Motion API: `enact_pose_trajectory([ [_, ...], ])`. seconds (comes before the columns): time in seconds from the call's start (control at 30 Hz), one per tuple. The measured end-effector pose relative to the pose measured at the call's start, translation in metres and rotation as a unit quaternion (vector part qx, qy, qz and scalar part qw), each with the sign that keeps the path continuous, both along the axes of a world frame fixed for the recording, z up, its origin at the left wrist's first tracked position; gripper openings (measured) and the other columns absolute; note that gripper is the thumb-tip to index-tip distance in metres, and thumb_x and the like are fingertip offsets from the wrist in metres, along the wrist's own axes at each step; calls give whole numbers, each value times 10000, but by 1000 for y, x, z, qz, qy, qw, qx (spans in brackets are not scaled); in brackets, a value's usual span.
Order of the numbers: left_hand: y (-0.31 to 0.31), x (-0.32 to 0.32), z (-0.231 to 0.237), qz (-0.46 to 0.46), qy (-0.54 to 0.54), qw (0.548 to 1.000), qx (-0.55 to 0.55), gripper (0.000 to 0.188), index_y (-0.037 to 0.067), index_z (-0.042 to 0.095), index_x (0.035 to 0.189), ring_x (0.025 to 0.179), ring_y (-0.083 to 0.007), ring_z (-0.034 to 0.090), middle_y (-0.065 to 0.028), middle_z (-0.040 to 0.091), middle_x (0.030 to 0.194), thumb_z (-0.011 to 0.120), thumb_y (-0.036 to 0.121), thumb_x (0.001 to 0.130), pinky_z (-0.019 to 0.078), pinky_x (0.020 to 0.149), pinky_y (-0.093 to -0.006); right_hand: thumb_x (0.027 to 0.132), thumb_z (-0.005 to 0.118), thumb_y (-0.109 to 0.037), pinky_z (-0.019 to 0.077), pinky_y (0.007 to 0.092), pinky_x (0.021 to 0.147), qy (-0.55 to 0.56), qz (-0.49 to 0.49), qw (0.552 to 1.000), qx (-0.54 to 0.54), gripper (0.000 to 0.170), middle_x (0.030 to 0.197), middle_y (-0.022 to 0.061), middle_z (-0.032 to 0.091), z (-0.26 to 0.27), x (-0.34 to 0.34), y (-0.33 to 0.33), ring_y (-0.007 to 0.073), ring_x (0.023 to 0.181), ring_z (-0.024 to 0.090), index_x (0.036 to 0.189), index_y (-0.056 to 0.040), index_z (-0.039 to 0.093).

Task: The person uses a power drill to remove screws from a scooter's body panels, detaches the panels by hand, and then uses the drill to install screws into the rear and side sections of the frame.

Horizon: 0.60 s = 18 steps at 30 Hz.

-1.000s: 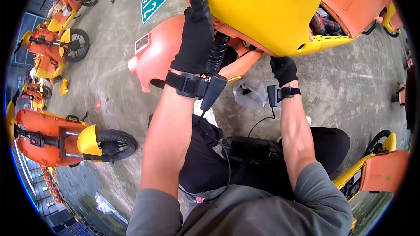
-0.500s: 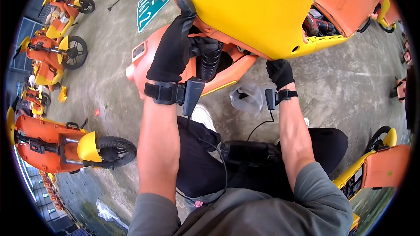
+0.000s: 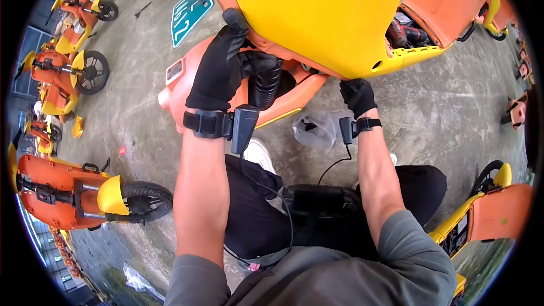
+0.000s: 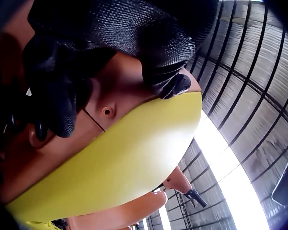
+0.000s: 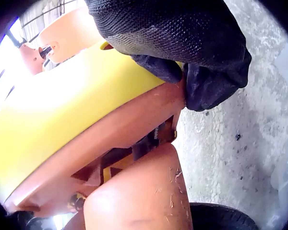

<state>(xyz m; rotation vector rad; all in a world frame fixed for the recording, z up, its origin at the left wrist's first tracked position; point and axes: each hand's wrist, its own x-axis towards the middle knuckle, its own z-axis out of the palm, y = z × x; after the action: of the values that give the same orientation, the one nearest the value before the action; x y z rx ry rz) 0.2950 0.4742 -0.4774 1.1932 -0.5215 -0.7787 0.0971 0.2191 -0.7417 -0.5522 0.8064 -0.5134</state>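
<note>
My 2 hands sit at 2 separate spots on the lower edge of the scooter's yellow body panel (image 3: 317, 17), just ahead of me, presumably so the load is shared and the panel can't swing. Right hand (image 3: 358, 97) pinches the panel's near corner, thumb on the yellow face, fingers curled below; likely a corner because it gives a thin edge to hold. Left hand (image 3: 218, 73) has bent fingers against the orange trim (image 4: 43, 158); can't tell if that's a real grip. It's near the screw hole (image 4: 106, 111) and the coil-over shock (image 3: 265, 88), probably bracing the far end.

Panel: smooth, glossy, broad, gently curved plastic. Trim: duller, narrow strip. Shock: black, ribbed. Gloves: knit-textured, black. Orange fender (image 3: 190, 88): rounded shell. Plastic bag (image 3: 320, 133): clear, crumpled, on rough, stained concrete floor (image 3: 136, 68).
</note>
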Motion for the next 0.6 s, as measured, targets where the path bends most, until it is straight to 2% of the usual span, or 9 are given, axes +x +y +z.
enact_pose_trajectory([
  [0.13, -1, 1, -2, -5, 17, 1000, 3, 573, -15, 477, 1200, 772, -263, 677, -157, 614, 1015, 483, 497, 944, 588, 703, -327, 831, 599, -129, 509, 369, 767, 4, -11, 1000, 1, 148, 923, 96, 678, -1, 2, 1, 247, 882, 637, 960, -61, 628],
  [0.2, -1, 4, -8, -23, -83, 996, -22, 596, -2, 484, 1202, 759, -243, 674, -141, 626, 990, 474, 530, 932, 582, 687, -320, 832, 597, -132, 509, 374, 775, 13, -15, 1000, 2, 150, 930, 100, 678, -1, 3, 1, 254, 888, 637, 961, -63, 628],
  [0.33, -2, 2, -8, -10, -31, 999, -14, 581, 11, 494, 1205, 745, -227, 671, -127, 637, 982, 476, 525, 935, 575, 668, -308, 829, 597, -137, 506, 389, 799, 19, -18, 1000, 5, 149, 937, 108, 679, 10, 2, 4, 269, 905, 636, 955, -65, 630],
  [0.37, -2, 2, -8, -18, -47, 998, -25, 577, 14, 500, 1208, 744, -223, 670, -126, 640, 987, 477, 522, 936, 574, 665, -304, 819, 618, -167, 501, 364, 793, -3, 0, 1000, 13, 150, 910, 76, 682, 7, 0, 2, 224, 880, 636, 954, -102, 631],
  [0.47, -1, 4, -12, -39, -80, 995, -36, 567, 17, 509, 1220, 758, -222, 667, -129, 642, 1009, 484, 508, 938, 573, 669, -298, 824, 613, -154, 503, 370, 805, -42, -9, 999, 15, 141, 922, 83, 681, -3, -3, 0, 226, 891, 639, 951, -96, 631],
  [0.5, -2, 4, -12, -32, -57, 997, -37, 568, 13, 510, 1219, 765, -223, 667, -128, 642, 1004, 488, 506, 936, 574, 672, -300, 839, 594, -153, 504, 379, 812, -55, 20, 997, -53, 132, 928, 86, 680, -5, -5, 2, 232, 897, 639, 953, -96, 630],
  [0.53, -3, 4, -11, -26, -34, 998, -39, 570, 10, 512, 1219, 772, -224, 666, -126, 642, 1000, 492, 504, 935, 574, 675, -301, 839, 594, -153, 504, 379, 812, -52, 16, 997, -54, 132, 928, 86, 680, -6, -5, 1, 232, 897, 639, 953, -96, 630],
  [0.6, -2, -3, -6, -30, -44, 998, -41, 542, -3, 517, 1204, 813, -224, 663, -129, 634, 1008, 489, 474, 948, 574, 682, -304, 854, 581, -168, 507, 378, 799, -19, 0, 1000, -13, 145, 932, 86, 681, -9, -2, -1, 228, 895, 639, 970, -97, 631],
])
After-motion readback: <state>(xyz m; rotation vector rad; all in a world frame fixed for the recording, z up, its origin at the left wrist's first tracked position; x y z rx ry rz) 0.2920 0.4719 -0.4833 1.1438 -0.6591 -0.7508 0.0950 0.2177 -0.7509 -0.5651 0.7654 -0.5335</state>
